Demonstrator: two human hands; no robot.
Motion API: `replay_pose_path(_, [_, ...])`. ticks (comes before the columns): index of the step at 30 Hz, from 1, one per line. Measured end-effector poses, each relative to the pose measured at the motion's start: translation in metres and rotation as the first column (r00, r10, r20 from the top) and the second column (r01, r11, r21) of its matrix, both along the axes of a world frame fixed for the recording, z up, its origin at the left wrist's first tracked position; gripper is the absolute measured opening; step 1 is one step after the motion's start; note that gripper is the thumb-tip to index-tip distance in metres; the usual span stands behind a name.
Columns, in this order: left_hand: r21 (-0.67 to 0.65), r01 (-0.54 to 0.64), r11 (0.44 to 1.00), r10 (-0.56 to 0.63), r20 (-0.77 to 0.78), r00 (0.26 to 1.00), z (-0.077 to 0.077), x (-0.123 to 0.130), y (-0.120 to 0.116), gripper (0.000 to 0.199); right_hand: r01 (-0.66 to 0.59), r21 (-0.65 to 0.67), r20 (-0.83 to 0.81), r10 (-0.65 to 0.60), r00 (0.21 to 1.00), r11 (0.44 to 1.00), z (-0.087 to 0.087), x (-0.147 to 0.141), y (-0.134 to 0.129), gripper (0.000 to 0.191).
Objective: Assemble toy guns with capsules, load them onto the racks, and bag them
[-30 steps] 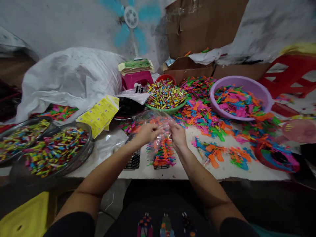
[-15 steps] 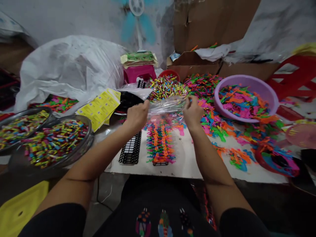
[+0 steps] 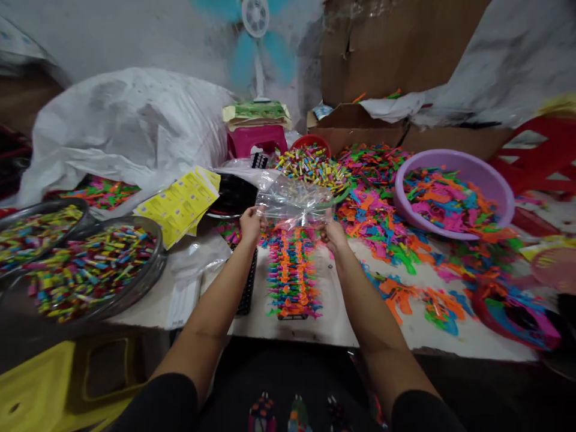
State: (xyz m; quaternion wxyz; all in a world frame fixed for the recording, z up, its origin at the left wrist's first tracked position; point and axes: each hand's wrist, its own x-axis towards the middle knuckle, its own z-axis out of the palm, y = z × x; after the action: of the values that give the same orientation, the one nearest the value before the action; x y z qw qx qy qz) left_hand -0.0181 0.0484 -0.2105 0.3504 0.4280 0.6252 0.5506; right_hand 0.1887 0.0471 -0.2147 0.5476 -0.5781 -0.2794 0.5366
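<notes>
A clear plastic bag (image 3: 292,201) is stretched between my two hands above the table. My left hand (image 3: 252,225) pinches its left side, and my right hand (image 3: 333,233) grips its right side. Just below the bag stands a black rack (image 3: 292,316) packed with small coloured plastic pieces (image 3: 294,273), mostly orange, pink, blue and green along its rows. Another black rack (image 3: 245,291) lies to its left, partly hidden by my left forearm.
Two clear bowls of small coloured tubes (image 3: 96,270) stand at the left, near yellow printed cards (image 3: 180,201). A purple basin (image 3: 454,231) of plastic pieces is at the right, with loose pieces (image 3: 400,297) before it. Behind are a pink stool (image 3: 256,143) and a fan (image 3: 256,18).
The bag has come lower and nearer to me, and it is spread wider instead of pulled into a narrow strip. Both hands have moved down with it.
</notes>
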Motion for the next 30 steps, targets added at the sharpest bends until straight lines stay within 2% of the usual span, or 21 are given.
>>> replay_pose_path(1, [0.019,0.018,1.0,-0.018,-0.008,1.0,-0.002,-0.002,0.001,0.021,-0.008,0.001,-0.046,0.008,0.999,1.0,0.001,0.004,0.001,0.037])
replay_pose_path(3, [0.112,0.021,0.994,-0.009,-0.108,0.994,-0.004,-0.005,-0.005,0.027,0.063,0.091,-0.11,-0.053,0.993,0.994,0.007,0.008,0.0,0.035])
replay_pose_path(5, [0.261,-0.011,0.965,0.097,-0.322,0.942,-0.002,-0.005,-0.014,0.037,0.188,0.272,-0.069,-0.176,0.982,0.944,0.017,0.004,-0.003,0.031])
replay_pose_path(6, [0.328,-0.009,0.945,0.159,-0.435,0.886,0.001,-0.003,-0.019,0.041,0.216,0.389,-0.008,-0.232,0.973,0.895,0.023,-0.002,-0.006,0.028])
replay_pose_path(7, [0.365,0.023,0.931,0.189,-0.535,0.823,0.005,0.0,-0.022,0.041,0.201,0.506,0.072,-0.274,0.959,0.838,0.03,-0.008,-0.011,0.025])
replay_pose_path(9, [0.33,0.149,0.932,0.129,-0.687,0.715,0.016,0.008,-0.024,0.03,0.025,0.667,0.27,-0.272,0.924,0.744,0.041,-0.021,-0.02,0.019])
replay_pose_path(11, [0.218,0.202,0.955,0.026,-0.738,0.674,0.025,0.015,-0.021,0.022,-0.163,0.69,0.428,-0.216,0.878,0.706,0.047,-0.033,-0.029,0.022])
replay_pose_path(13, [0.139,0.155,0.978,-0.015,-0.697,0.717,0.028,0.021,-0.019,0.028,-0.164,0.662,0.457,-0.22,0.862,0.732,0.043,-0.04,-0.032,0.035])
replay_pose_path(15, [0.123,0.128,0.984,-0.021,-0.637,0.77,0.026,0.026,-0.018,0.029,-0.052,0.604,0.395,-0.243,0.886,0.795,0.031,-0.043,-0.027,0.039])
replay_pose_path(17, [0.138,0.204,0.969,-0.078,-0.615,0.785,0.019,0.028,-0.019,0.025,-0.082,0.474,0.364,-0.11,0.925,0.877,0.015,-0.043,-0.017,0.03])
replay_pose_path(19, [0.168,0.293,0.941,-0.135,-0.606,0.783,0.011,0.027,-0.019,0.022,-0.212,0.32,0.367,0.085,0.926,0.924,0.002,-0.038,-0.004,0.025])
replay_pose_path(20, [0.189,0.306,0.933,-0.141,-0.59,0.795,0.008,0.024,-0.018,0.022,-0.235,0.277,0.377,0.119,0.919,0.932,-0.002,-0.034,0.001,0.025])
replay_pose_path(21, [0.213,0.295,0.932,-0.129,-0.564,0.815,0.006,0.021,-0.016,0.022,-0.204,0.278,0.395,0.081,0.915,0.939,-0.004,-0.028,0.006,0.025])
replay_pose_path(22, [0.235,0.268,0.934,-0.105,-0.536,0.838,0.004,0.017,-0.014,0.022,-0.117,0.328,0.41,-0.03,0.912,0.937,-0.006,-0.022,0.01,0.024])
replay_pose_path(23, [0.251,0.232,0.94,-0.076,-0.507,0.858,0.002,0.012,-0.012,0.022,-0.015,0.408,0.41,-0.168,0.896,0.913,-0.007,-0.017,0.013,0.023])
replay_pose_path(25, [0.236,0.18,0.955,-0.052,-0.466,0.883,-0.004,0.002,-0.01,0.021,0.099,0.551,0.375,-0.352,0.858,0.829,-0.012,-0.008,0.014,0.02])
replay_pose_path(26, [0.203,0.163,0.965,-0.058,-0.444,0.894,-0.008,-0.001,-0.01,0.019,0.099,0.578,0.357,-0.36,0.862,0.81,-0.016,-0.007,0.012,0.02])
replay_pose_path(27, [0.148,0.144,0.978,-0.074,-0.4,0.914,-0.013,-0.004,-0.011,0.018,0.072,0.572,0.345,-0.32,0.882,0.817,-0.023,-0.007,0.008,0.021])
replay_pose_path(30, [-0.062,0.113,0.992,-0.122,-0.176,0.977,-0.034,-0.002,-0.02,0.014,-0.066,0.441,0.316,-0.086,0.945,0.895,-0.046,-0.014,-0.006,0.018])
